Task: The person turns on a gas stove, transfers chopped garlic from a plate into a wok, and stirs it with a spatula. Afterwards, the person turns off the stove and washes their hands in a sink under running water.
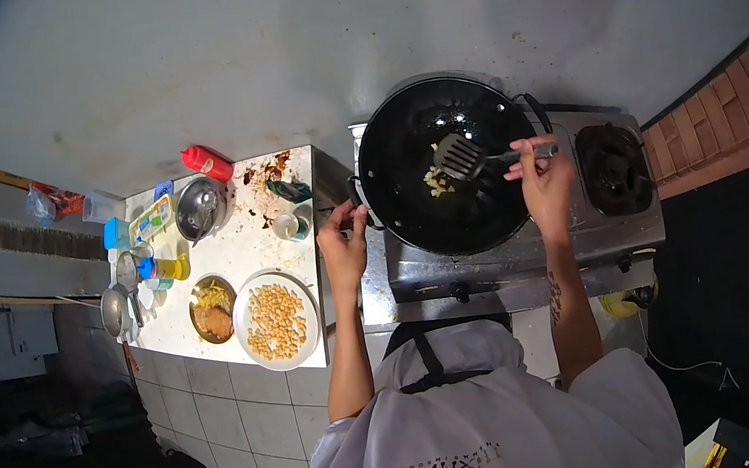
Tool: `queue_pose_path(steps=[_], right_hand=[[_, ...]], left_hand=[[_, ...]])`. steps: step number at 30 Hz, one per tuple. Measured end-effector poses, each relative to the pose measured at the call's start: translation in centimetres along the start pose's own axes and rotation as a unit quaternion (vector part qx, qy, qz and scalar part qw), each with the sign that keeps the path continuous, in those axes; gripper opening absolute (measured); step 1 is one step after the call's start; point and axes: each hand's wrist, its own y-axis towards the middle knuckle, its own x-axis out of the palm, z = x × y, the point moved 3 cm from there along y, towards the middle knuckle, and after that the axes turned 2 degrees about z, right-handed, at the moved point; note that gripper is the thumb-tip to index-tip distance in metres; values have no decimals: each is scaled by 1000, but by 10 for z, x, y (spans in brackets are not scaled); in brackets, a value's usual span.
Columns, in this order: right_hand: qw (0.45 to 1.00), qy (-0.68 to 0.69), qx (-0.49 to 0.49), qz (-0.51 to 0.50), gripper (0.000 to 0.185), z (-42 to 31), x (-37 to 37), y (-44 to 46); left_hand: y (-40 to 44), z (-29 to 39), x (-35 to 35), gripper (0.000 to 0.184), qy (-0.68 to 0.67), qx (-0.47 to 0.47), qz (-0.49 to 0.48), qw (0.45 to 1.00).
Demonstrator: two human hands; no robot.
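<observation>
A large black wok (432,225) sits on the left side of the stove. My left hand (345,244) is closed round the wok's left loop handle, thumb and fingers pinching it. Inside the wok lies a small heap of chopped pale pieces (439,187), perhaps garlic, near the middle, with shiny spots of oil beyond. My right hand (545,185) grips the handle of a slotted spatula (460,158) over the wok's right rim. The spatula's dark head rests beside the chopped pieces, seeming to touch some; its exact contact with the wok cannot be told.
Right of the wok is a second burner (616,166). On the white table (249,244) at left stand a plate of round tan pieces (277,323), a bowl of yellowish food (213,309), a metal bowl (201,209), a glass (286,226) and a red squeeze bottle (206,163).
</observation>
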Motion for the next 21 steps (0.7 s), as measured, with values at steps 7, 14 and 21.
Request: queue_pose_path(steps=[7,14,21], right_hand=[[1000,13,-11,-1,14,20,23,-19],[999,-37,-2,-29,9,-7,-17,-12],[965,-235,-73,-90,9,-32,-12,5]], left_hand=[[2,-10,1,29,-21,16,-7,1000],[1,-7,0,28,-10,8,-12,1000],[0,4,1,27,-16,25,-12,999]])
